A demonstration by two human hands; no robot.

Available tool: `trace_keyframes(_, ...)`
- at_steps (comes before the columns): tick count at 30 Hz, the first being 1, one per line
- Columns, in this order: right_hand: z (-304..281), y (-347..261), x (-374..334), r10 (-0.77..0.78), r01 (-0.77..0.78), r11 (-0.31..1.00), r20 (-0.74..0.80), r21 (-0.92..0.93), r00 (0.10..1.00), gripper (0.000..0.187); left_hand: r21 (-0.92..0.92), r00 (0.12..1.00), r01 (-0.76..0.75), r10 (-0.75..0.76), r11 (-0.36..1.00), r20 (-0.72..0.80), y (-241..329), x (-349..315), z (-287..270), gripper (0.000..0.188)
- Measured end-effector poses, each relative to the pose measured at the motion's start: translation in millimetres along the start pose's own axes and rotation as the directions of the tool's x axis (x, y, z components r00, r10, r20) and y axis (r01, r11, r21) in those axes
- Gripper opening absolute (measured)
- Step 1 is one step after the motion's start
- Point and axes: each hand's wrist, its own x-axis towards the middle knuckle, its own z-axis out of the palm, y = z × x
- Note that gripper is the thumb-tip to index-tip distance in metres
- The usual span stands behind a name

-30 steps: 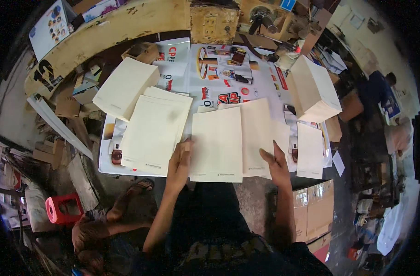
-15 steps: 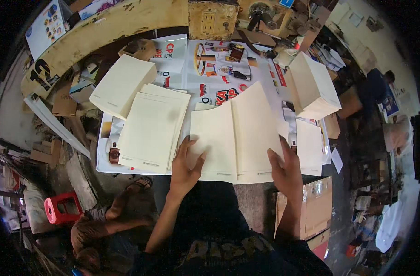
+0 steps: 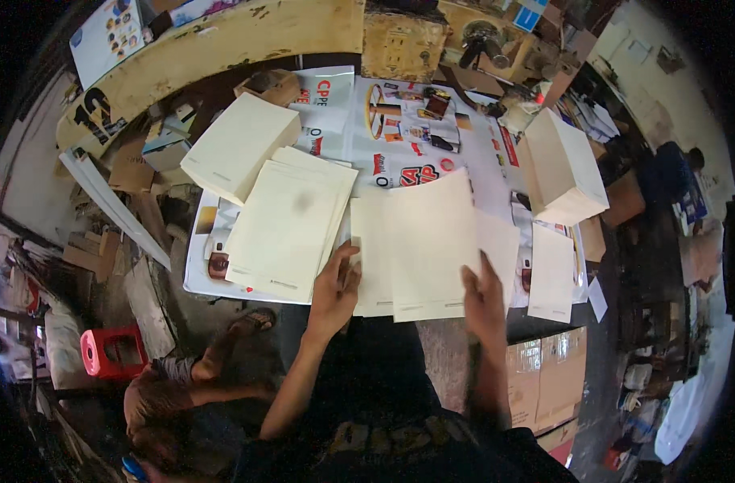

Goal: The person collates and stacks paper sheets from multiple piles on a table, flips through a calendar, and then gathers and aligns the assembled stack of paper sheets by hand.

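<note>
1. Shifted leftward since half a second ago, the middle sheet point(image 3: 434, 249) now overlaps more of the left sheet point(image 3: 373, 258); the right hand point(image 3: 485, 299) has come inward with it.
2. This right hand, slightly blurred, is open at the middle sheet's right edge, its thumb near that edge and its fingers pointing away from the body.
3. Left of the middle sheet, the left hand point(image 3: 335, 291) is loosely curled at the left sheet's outer edge; I cannot tell whether it pinches the paper.
4. Half-covered, the right sheet point(image 3: 496, 262) shows just right of the middle sheet.
5. Farther left of the middle sheet lies a fanned pile point(image 3: 291, 229), with a thick stack point(image 3: 242, 145) behind it.
6. Well to its right are a narrow paper piece point(image 3: 551, 270) and another tall stack point(image 3: 567, 165).
7. Beneath and behind the middle sheet, a printed cover point(image 3: 492, 189) spreads over the table.
8. Beyond it stands a worn yellow box point(image 3: 403, 44); below right, a cardboard carton point(image 3: 560, 377); below left, a red stool point(image 3: 96, 356) and another person's leg point(image 3: 230, 393).
</note>
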Motion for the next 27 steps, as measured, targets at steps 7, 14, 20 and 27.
trace_keyframes(7, -8.1, -37.8, -2.5, 0.032, -0.02, 0.986, 0.069, -0.167, 0.997, 0.043, 0.02, 0.978, -0.169, 0.171, 0.985, -0.122, -11.7, 4.2, 11.2, 0.025)
trace_keyframes(14, 1.3, -47.6, -9.9, 0.063, -0.083, 0.981, 0.114, 0.177, 0.991, 0.043, 0.207, 0.99, -0.103, 0.121, 0.973, -0.073, 35.1, 11.1, 32.7, 0.048)
trace_keyframes(20, 38.8, 25.2, 9.0, 0.127, -0.182, 0.893, 0.157, 0.411, 0.979, 0.052, 0.066, 0.987, -0.144, 0.148, 0.987, -0.056, 14.3, 16.1, 20.7, 0.018)
trace_keyframes(27, 48.3, 48.4, 13.1, 0.286, -0.434, 0.809, 0.378, 0.398, 0.88, 0.051, -0.011, 0.976, -0.183, 0.18, 0.983, -0.125, -3.3, 16.6, 24.4, 0.014)
